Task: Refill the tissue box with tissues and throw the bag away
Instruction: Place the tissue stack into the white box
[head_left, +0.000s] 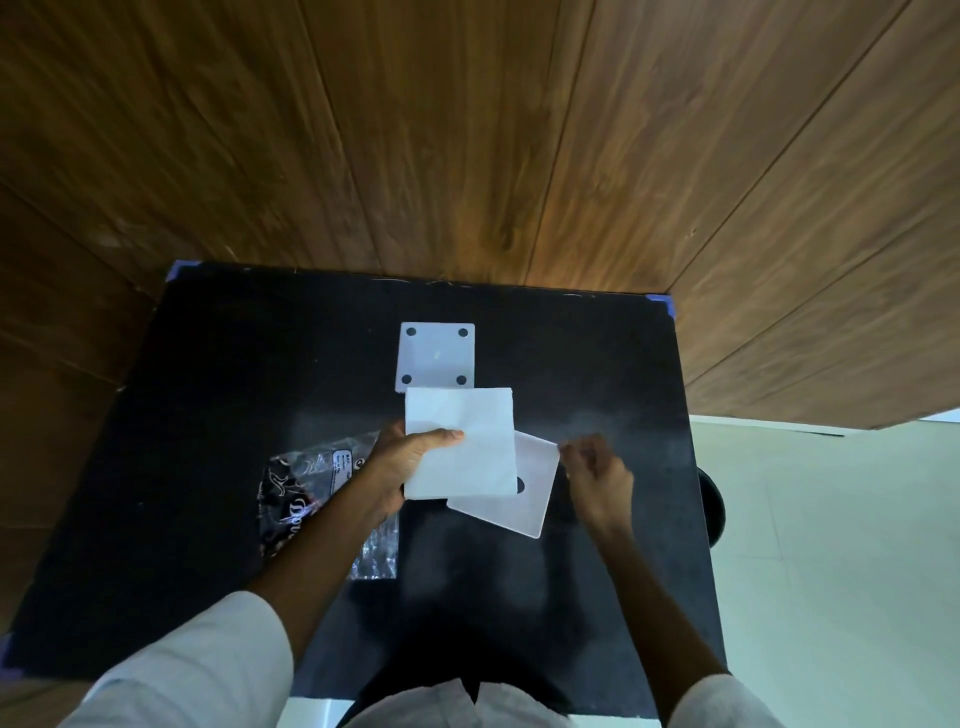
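My left hand (410, 462) holds a square stack of white tissues (460, 444) above the black table (208, 467), thumb on top. A translucent white square lid (524, 499) with a dark hole lies tilted under the stack's right side. My right hand (597, 478) is beside the lid's right corner, blurred, fingers curled. The white tissue box (435, 356), bottom up with four dark feet, sits further back. The crumpled clear and black plastic bag (306, 493) lies on the table under my left forearm.
A wooden panelled wall rises behind the table. Blue tape marks the table's far corners (661, 301). A pale tiled floor (831, 545) and a dark round stool edge (711, 509) are at the right.
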